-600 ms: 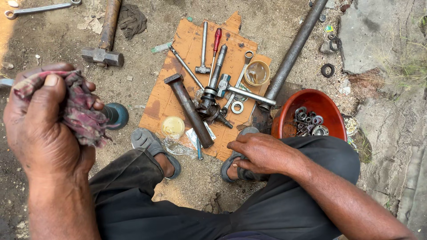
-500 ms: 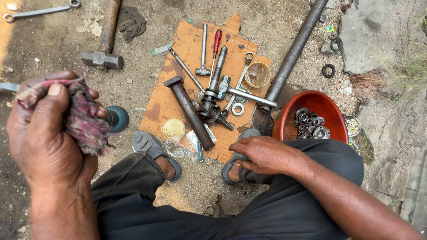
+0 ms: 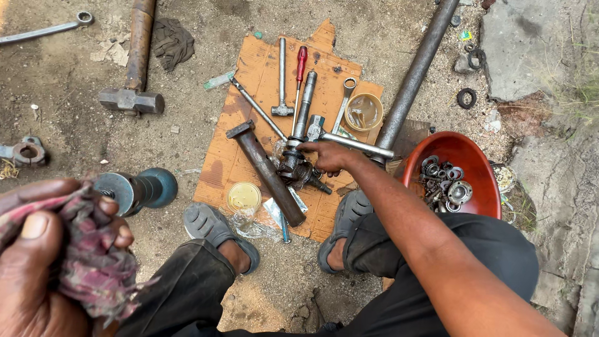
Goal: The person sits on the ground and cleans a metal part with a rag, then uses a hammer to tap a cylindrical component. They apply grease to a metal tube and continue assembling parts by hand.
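Note:
My left hand (image 3: 43, 262) fills the lower left corner, its fingers closed around a dirty red-and-purple rag (image 3: 87, 249). My right hand (image 3: 329, 155) reaches forward over a piece of brown cardboard (image 3: 243, 112) and touches a dark greasy metal joint part (image 3: 298, 167) lying among tools. Beside that hand lie a rusty steel shaft (image 3: 265, 171), a chrome rod (image 3: 359, 145) and a red-handled screwdriver (image 3: 300, 68). Whether the fingers grip the part or only rest on it is not visible.
A red bowl (image 3: 480, 175) of washers and bearings stands at right. A long steel pipe (image 3: 415, 68) runs to the top. A sledgehammer (image 3: 134, 68), a spanner (image 3: 43, 28), a blue-ended cylinder (image 3: 140, 189), a small hammer (image 3: 282, 75) and round lids (image 3: 243, 196) lie about. My sandalled feet (image 3: 215, 228) rest on the dirt.
My right hand has left my knee and stretched forward onto the parts on the cardboard. My left hand with the rag has dropped toward the lower left corner.

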`<move>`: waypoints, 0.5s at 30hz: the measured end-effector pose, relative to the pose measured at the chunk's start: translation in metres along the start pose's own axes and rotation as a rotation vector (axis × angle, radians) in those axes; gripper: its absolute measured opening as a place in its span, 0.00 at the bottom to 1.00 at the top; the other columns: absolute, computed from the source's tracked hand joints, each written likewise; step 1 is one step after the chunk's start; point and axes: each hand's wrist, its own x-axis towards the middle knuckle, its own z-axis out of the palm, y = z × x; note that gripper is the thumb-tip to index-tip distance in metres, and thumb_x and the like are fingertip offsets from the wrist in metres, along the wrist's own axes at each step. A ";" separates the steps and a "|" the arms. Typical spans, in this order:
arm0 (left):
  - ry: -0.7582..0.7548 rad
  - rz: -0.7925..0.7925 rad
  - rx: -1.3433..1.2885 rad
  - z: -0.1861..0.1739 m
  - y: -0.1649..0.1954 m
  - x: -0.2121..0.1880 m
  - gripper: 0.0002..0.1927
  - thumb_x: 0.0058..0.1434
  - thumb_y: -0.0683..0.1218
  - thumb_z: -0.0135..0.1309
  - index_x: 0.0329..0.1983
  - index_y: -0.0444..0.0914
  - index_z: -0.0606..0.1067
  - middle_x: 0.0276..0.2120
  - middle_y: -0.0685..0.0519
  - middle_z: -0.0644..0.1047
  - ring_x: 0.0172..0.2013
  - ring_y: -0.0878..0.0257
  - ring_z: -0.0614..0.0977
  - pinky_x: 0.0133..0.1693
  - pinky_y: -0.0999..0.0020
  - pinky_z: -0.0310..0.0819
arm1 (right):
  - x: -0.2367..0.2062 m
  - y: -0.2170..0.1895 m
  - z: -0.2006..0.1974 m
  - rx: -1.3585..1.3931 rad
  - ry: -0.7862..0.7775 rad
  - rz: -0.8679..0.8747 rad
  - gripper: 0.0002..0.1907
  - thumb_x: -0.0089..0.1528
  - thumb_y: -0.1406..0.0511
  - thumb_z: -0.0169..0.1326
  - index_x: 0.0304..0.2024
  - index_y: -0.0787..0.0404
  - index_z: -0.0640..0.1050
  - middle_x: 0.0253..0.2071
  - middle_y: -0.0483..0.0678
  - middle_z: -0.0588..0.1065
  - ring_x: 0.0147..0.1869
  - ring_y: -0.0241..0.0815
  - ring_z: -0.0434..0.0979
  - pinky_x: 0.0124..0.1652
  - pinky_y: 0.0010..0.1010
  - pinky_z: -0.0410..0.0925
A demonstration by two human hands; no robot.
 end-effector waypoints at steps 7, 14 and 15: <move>0.088 -0.182 -0.029 -0.064 -0.049 0.019 0.14 0.78 0.46 0.43 0.59 0.32 0.66 0.43 0.37 0.74 0.38 0.52 0.77 0.46 0.52 0.79 | 0.050 0.018 0.017 0.014 -0.033 0.056 0.54 0.54 0.81 0.46 0.75 0.27 0.58 0.40 0.53 0.77 0.22 0.37 0.70 0.21 0.31 0.68; 0.181 -0.212 -0.075 -0.095 -0.087 0.027 0.14 0.78 0.46 0.43 0.60 0.32 0.66 0.43 0.37 0.74 0.39 0.51 0.77 0.47 0.51 0.79 | 0.060 0.022 0.017 0.035 -0.079 0.069 0.52 0.57 0.80 0.45 0.74 0.23 0.58 0.37 0.53 0.79 0.22 0.36 0.71 0.20 0.30 0.68; 0.193 -0.216 -0.080 -0.099 -0.090 0.028 0.14 0.79 0.46 0.43 0.60 0.32 0.66 0.43 0.38 0.74 0.39 0.51 0.77 0.47 0.51 0.79 | 0.061 0.022 0.018 0.042 -0.081 0.074 0.52 0.57 0.80 0.44 0.74 0.23 0.57 0.36 0.52 0.78 0.22 0.36 0.71 0.20 0.30 0.68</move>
